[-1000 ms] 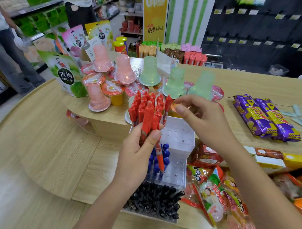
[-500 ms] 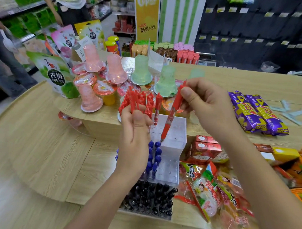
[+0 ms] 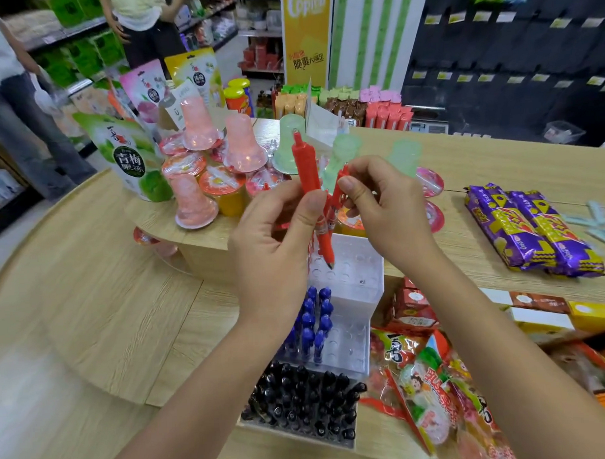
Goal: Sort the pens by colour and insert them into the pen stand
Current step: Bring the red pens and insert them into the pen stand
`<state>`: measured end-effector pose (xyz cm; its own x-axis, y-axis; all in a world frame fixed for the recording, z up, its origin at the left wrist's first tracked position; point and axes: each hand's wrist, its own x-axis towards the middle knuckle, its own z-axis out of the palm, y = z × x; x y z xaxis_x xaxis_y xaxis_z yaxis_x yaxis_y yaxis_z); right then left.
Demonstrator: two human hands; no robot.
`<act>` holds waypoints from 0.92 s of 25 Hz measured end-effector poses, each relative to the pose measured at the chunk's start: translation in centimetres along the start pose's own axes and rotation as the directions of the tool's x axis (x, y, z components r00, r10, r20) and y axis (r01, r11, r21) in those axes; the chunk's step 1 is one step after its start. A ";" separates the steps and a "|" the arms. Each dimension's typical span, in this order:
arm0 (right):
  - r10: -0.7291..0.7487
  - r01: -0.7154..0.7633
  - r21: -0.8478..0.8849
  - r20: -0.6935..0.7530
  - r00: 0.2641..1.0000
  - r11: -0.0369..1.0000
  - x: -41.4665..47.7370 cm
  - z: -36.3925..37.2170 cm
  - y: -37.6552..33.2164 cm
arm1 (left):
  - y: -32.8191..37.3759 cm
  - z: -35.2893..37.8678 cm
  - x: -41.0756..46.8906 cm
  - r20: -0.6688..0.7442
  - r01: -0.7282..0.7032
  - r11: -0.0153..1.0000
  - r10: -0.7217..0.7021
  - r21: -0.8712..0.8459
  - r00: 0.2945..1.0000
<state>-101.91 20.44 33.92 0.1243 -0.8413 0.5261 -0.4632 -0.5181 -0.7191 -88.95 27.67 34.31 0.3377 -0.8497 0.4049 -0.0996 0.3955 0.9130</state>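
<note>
My left hand [image 3: 271, 251] is closed around red pens; one red pen [image 3: 307, 170] stands upright from its thumb and fingers, with its tip just above the holes of the top tier. My right hand [image 3: 386, 209] pinches another red pen [image 3: 339, 190] close beside it. The white tiered pen stand [image 3: 359, 265] sits below both hands. Its middle tier holds several blue pens [image 3: 314, 321] on the left side, and its bottom tier is full of black pens [image 3: 307, 401]. Most of the red bundle is hidden behind my left hand.
Jelly cups [image 3: 193, 198] and snack pouches [image 3: 130, 159] crowd the raised wooden shelf [image 3: 205, 232] behind the stand. Snack packets [image 3: 423, 390] and small boxes [image 3: 413, 311] lie right of it, purple bars [image 3: 531, 228] farther right. Two people stand in the aisle at far left.
My hands have come together above the top tier. The fanned red bundle in my left hand has dropped out of sight, and one red pen now stands upright over the holes.
</note>
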 end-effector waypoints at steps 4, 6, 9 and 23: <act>0.008 -0.008 0.006 0.050 0.999 1.000 0.3 -0.2 0.0 | 0.4 -0.3 1.2 0.107 -0.131 0.966 0.110 0.223 0.988; 0.012 -0.012 0.005 0.062 0.998 1.000 0.4 -0.3 0.2 | 0.7 -0.6 1.8 0.166 -0.186 0.947 0.146 0.263 0.975; -0.004 0.004 -0.001 0.068 0.998 1.000 0.4 -0.4 0.4 | 0.3 -0.9 2.2 0.271 -0.269 0.912 0.186 0.310 0.944; -0.053 0.055 -0.013 0.134 0.990 0.998 0.6 0.4 0.7 | -1.5 -1.4 3.8 0.402 -0.533 0.685 0.362 0.497 0.841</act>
<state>-101.81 19.53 33.52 0.2650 -0.8258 0.4978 -0.4674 -0.5616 -0.6828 -86.16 24.36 34.39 -0.1282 -0.7113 0.6911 -0.7133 0.5503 0.4340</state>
